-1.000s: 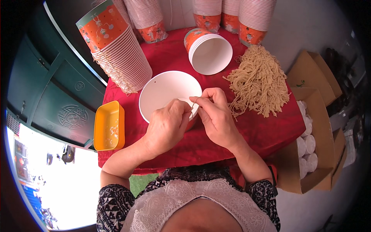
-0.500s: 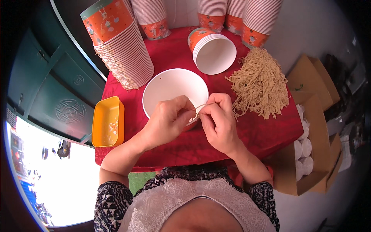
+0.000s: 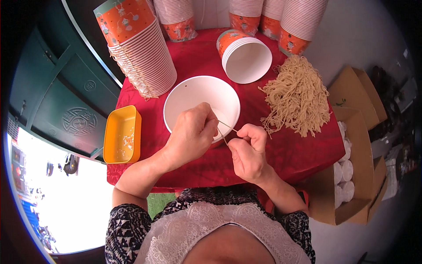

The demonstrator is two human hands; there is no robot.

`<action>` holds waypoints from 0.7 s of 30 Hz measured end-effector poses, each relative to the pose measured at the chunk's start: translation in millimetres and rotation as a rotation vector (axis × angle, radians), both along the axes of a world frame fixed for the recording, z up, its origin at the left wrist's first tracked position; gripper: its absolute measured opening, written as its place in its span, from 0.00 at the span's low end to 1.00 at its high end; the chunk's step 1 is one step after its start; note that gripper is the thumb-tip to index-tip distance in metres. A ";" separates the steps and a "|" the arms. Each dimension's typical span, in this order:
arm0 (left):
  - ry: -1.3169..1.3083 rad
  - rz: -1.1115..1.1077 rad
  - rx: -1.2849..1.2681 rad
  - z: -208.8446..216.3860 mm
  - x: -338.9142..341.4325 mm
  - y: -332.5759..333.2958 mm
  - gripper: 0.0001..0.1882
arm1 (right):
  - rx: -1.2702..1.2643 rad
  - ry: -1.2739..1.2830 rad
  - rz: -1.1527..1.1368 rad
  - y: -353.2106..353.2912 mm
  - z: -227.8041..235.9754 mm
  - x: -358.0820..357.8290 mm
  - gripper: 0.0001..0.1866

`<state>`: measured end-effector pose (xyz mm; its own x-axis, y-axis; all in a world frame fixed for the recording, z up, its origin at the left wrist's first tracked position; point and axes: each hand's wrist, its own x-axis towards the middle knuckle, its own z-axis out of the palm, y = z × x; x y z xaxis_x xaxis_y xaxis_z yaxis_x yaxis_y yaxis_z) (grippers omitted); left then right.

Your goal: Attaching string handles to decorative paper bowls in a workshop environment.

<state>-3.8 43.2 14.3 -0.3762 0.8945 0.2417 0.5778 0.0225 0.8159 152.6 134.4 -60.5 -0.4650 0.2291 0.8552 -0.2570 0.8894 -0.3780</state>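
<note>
A tan cord (image 3: 228, 126) stretches in two strands between my hands, in front of a white-lined paper bucket (image 3: 198, 90) with its mouth up. My left hand (image 3: 192, 133) is closed on the cord at the bucket's near rim; what its fingertips cover is hidden. My right hand (image 3: 250, 152) pinches the other part of the cord, just off the bucket's near right side. A small dark hole shows in the bucket's far wall. To the right lies a heap of loose tan cords (image 3: 299, 94).
A tall stack of orange-patterned paper buckets with cords (image 3: 145, 57) stands far left. More nested buckets (image 3: 247, 60) lie sideways at the back, before several wrapped stacks (image 3: 302, 22). A yellow tub (image 3: 115, 127) holds small bits. Cardboard boxes (image 3: 351, 207) stand right of the red-covered table (image 3: 290, 156).
My right hand has moved right and toward me, away from my left. The cord now runs taut in two strands between them. My left hand stays by the bucket's rim.
</note>
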 end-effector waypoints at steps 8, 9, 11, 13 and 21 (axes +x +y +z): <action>0.132 0.010 0.064 -4.1 -3.5 3.1 0.02 | -0.048 0.089 -0.082 2.4 -3.8 -8.8 0.11; 0.145 0.010 0.085 -3.4 -2.1 2.4 0.02 | -0.080 0.118 -0.096 2.0 -3.3 -9.8 0.11; 0.209 0.002 0.120 -4.2 -1.0 -0.2 0.03 | -0.099 0.116 -0.103 3.0 -3.3 -10.5 0.10; 0.274 -0.007 0.157 -2.5 0.1 -3.8 0.04 | -0.183 0.141 -0.092 2.9 0.1 -13.5 0.07; 0.438 -0.152 0.160 6.3 6.0 -23.0 0.10 | -0.507 0.039 -0.017 -7.3 8.2 -19.2 0.05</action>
<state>2.1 20.2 20.6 -0.0764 0.8699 0.4873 0.8546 -0.1947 0.4815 133.4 127.0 -52.3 -0.4277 0.6270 0.6512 -0.2662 0.6011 -0.7536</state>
